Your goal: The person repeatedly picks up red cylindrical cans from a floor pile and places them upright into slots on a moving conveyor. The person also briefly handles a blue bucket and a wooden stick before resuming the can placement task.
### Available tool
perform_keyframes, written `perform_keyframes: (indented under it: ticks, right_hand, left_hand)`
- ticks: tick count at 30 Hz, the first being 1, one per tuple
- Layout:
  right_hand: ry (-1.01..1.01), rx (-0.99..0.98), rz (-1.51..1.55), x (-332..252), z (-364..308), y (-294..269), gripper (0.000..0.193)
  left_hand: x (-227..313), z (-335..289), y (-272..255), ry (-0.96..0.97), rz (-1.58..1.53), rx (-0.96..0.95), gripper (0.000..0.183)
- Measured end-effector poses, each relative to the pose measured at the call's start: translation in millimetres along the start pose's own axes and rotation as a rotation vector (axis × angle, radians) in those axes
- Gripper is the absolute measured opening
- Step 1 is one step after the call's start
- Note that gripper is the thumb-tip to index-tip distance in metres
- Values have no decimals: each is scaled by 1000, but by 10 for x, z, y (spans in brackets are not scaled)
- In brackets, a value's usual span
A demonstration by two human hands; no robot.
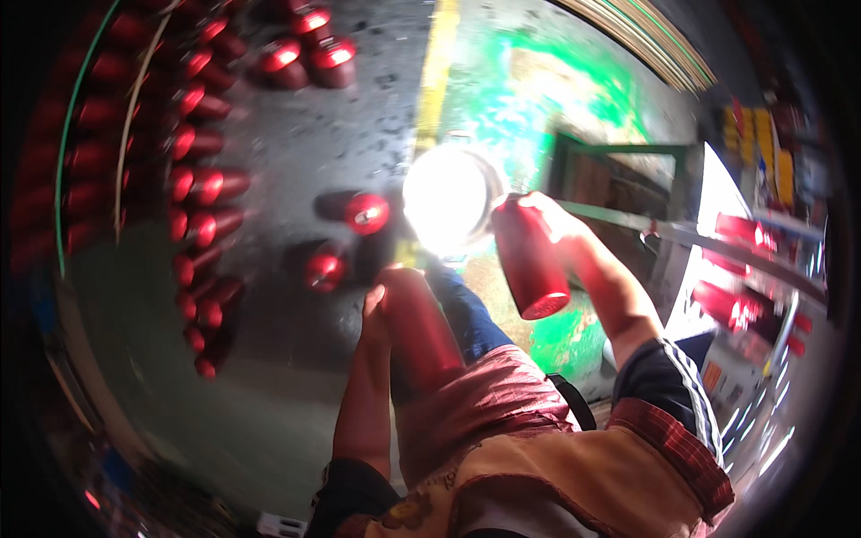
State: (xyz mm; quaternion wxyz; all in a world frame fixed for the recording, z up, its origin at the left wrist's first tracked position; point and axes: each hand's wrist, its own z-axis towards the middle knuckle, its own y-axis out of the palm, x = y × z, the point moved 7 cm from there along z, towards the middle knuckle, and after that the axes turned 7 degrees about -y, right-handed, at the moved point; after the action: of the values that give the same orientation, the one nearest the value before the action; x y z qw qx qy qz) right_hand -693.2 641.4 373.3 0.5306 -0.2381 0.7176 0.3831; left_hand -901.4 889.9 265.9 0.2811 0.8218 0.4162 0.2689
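My right hand [549, 215] grips a red metal cylinder [531, 260] at 3 o'clock | my left hand [377, 305] wraps a second red metal cylinder [421, 336] at 6 o'clock | loose red cylinders [202, 188] stand at 9 o'clock on grey floor [287, 134]

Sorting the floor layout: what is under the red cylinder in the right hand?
Under the red cylinder in the right hand: green painted floor and a blue trouser leg. The floor directly behind it is covered.
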Motion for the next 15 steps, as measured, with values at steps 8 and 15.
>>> perform_keyframes:
  ticks: [8,15]
  right_hand:
    - [-25,365,647,332,-813,-152,59]
    - [-242,378,892,-348,-1012,-71,51]
  left_hand:
    - [-414,1292,53,-259,230,201,55]
    - [-26,1379,955,-146,493,239,55]
